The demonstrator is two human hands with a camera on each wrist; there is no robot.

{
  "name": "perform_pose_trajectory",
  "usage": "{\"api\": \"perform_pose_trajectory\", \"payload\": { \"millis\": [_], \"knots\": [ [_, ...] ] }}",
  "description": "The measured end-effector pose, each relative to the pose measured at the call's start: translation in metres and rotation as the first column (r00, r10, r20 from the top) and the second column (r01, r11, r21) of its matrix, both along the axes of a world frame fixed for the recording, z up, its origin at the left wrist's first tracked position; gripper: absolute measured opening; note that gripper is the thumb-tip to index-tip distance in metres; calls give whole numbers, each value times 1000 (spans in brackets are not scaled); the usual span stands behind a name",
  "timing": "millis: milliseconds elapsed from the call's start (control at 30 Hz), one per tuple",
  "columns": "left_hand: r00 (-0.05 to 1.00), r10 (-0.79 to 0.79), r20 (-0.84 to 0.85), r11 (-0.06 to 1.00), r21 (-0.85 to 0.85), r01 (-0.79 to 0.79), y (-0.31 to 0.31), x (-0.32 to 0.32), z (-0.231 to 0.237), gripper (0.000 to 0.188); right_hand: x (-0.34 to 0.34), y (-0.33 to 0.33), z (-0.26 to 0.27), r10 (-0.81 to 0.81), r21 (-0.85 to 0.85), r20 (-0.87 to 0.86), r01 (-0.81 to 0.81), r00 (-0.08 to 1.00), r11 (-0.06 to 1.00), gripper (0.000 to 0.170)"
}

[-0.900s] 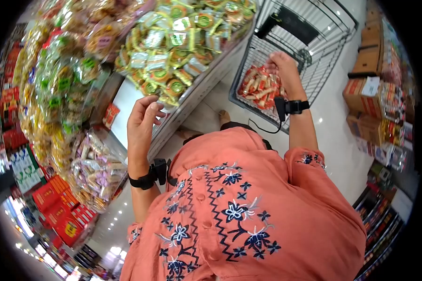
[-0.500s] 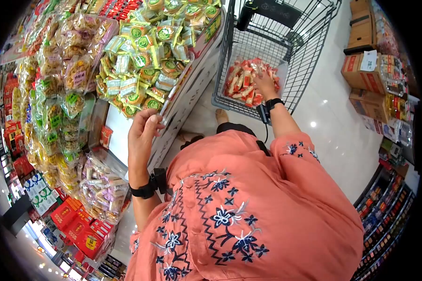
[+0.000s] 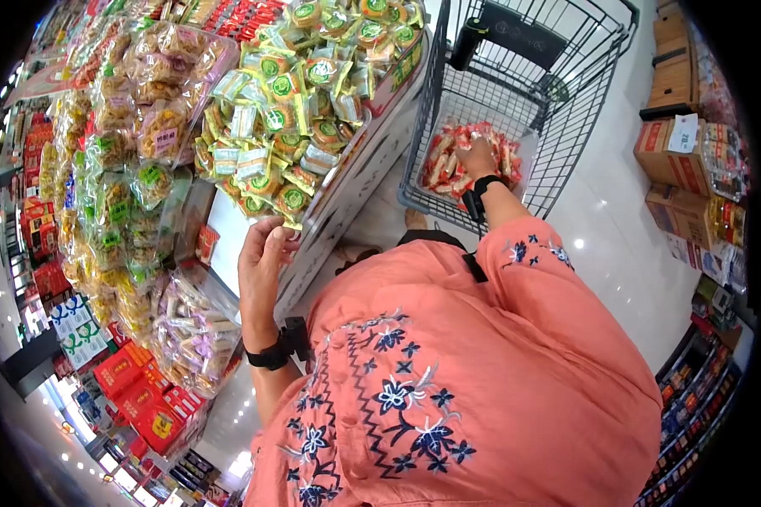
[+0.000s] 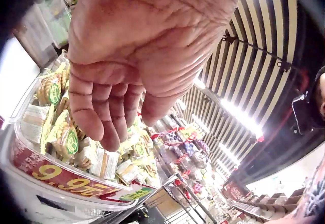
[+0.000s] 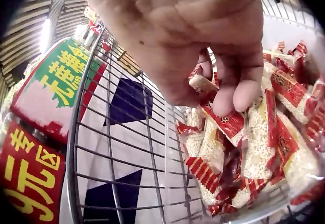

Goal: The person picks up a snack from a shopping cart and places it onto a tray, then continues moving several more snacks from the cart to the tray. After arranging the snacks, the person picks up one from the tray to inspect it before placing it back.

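A supermarket, from the metal shopping cart [image 3: 566,110], the heaped bin of individually wrapped snacks [image 3: 292,110] with a yuan price sign [image 4: 66,175], the bagged goods [image 3: 144,144] stacked beside it, and the stocked shelves [image 3: 693,406] along the floor's far side

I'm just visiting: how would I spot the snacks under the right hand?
Find the wire shopping cart beside the stand. Inside sits a clear tub. Its pale snacks have red wrappers, unlike the yellow-green packets on the stand.
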State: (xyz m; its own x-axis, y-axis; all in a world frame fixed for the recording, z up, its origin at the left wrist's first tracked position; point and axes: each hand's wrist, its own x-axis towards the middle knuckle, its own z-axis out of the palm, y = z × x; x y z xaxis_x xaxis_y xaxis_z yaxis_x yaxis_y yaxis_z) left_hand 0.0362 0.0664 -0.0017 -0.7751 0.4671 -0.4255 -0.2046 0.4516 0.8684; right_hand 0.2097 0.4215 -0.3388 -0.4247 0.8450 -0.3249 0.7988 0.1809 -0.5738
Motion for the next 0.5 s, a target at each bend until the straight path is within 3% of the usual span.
{"api": "perform_pose_trajectory", "payload": {
  "millis": [67,100,200,367,500],
  "knots": [
    [1000,-6,11,1000,21,6,-1,-3,-5,30,12,1,-30,47,99,-140,-33,989,994,54],
    [1000,-10,19,999,32,10,-1,-5,-8,30,17,4,-41,76,68,-220,-63,972,996,55],
    [999,-27,42,999,34,25,2,-9,-14,31,23,-1,26,-122,-321,-335,8,934,947,56],
    [995,-83,49,996,34,81,19,-11,-9,31,41,1,63,-354,-428,-415,164,838,889,52],
    [985,-167,45,986,29,166,28,-15,-9,30,52,-2,129,-605,-586,-482,281,634,760,46]
  ]
}}
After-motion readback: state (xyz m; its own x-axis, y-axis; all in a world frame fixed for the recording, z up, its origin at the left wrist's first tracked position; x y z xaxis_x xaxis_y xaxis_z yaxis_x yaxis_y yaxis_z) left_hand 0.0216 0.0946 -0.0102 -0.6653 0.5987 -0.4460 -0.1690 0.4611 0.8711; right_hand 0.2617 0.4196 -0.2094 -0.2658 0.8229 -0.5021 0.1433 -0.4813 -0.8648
